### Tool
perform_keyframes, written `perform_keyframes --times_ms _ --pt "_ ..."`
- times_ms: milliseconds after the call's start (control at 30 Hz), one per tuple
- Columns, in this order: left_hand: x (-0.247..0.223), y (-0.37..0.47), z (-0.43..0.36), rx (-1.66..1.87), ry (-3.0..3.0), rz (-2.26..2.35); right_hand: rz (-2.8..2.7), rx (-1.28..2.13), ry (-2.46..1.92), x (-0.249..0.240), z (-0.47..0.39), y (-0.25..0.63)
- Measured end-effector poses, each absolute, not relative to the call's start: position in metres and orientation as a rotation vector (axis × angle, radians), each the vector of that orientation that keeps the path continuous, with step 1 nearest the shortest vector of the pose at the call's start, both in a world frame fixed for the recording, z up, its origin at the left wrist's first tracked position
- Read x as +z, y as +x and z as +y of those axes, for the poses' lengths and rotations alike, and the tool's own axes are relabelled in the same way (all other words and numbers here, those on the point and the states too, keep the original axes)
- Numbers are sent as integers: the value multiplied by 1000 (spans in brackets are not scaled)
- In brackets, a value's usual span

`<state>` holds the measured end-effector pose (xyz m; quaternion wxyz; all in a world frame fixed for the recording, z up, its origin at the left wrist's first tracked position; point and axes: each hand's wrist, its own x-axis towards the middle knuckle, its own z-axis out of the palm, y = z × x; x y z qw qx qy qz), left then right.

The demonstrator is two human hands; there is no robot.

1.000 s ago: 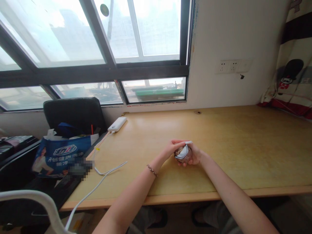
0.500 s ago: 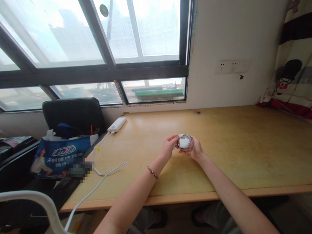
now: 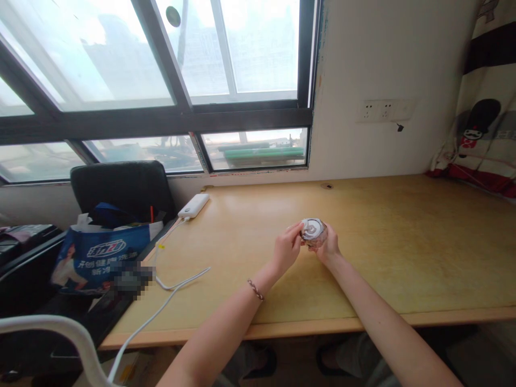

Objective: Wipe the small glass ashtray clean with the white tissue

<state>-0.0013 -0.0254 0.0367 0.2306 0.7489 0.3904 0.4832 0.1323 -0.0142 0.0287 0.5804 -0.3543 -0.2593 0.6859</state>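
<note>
A small round container (image 3: 314,230) with a pale grey-white top and a brownish, wrinkled-looking side is held just above the table. My right hand (image 3: 330,246) is closed around its right side, with the fingers partly hidden behind it. On the left, my left hand (image 3: 288,247) has its fingers bent and pressed together against the container's rim. A braided bracelet (image 3: 255,289) circles my left wrist. What the container holds cannot be made out.
The wooden table (image 3: 403,247) spreads around my hands. Near its left edge lies a white power bank (image 3: 194,206) with a white cable (image 3: 177,286) trailing forward. A blue bag (image 3: 100,258) rests by a black chair (image 3: 121,185). Wall sockets (image 3: 377,110) sit above the table.
The container and my left hand have shifted a little to the right. The container's top shows at a different angle, and my left fingers now bend at its left rim.
</note>
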Motion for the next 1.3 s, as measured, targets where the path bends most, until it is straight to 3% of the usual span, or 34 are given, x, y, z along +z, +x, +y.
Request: perform_keyframes --times_ms 400,633,767,967,1300 --pt "35 3 -48 1162 2654 965 -453 1411 -765 30 -11 142" --pt "30 -1 -38 1199 2654 1206 -343 1458 -709 30 -9 143" --pt "23 2 -41 1244 2804 1120 -274 1437 -684 27 -6 144" --pt "26 12 -53 1130 3153 824 -358 1523 -698 30 -10 139" --pt "30 8 -50 1122 3181 938 -500 1401 -697 19 -6 133"
